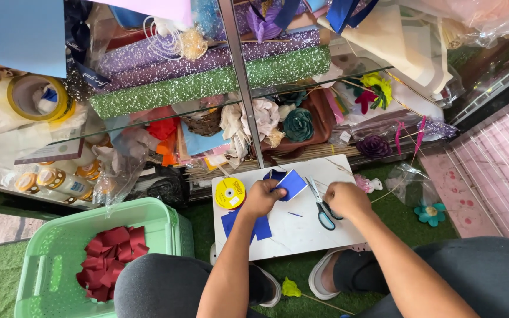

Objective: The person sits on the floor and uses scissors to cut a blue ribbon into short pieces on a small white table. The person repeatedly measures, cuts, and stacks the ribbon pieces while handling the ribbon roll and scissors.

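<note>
My left hand [260, 197] pinches a folded piece of dark blue ribbon [291, 184] above a small white board [301, 232]. My right hand [346, 199] rests closed on the board, touching the blue handles of a pair of scissors [320, 203] that lie with blades pointing away from me. More cut blue ribbon pieces [260, 228] lie on the board under my left wrist. A yellow ribbon spool [230, 193] sits at the board's left corner.
A pale green basket [60, 247] at my left holds a red ribbon flower [112, 253]. Behind the board stand glass shelves [240, 76] crammed with glitter rolls, fabric flowers and tape. A teal flower [430, 213] lies on the green turf at right.
</note>
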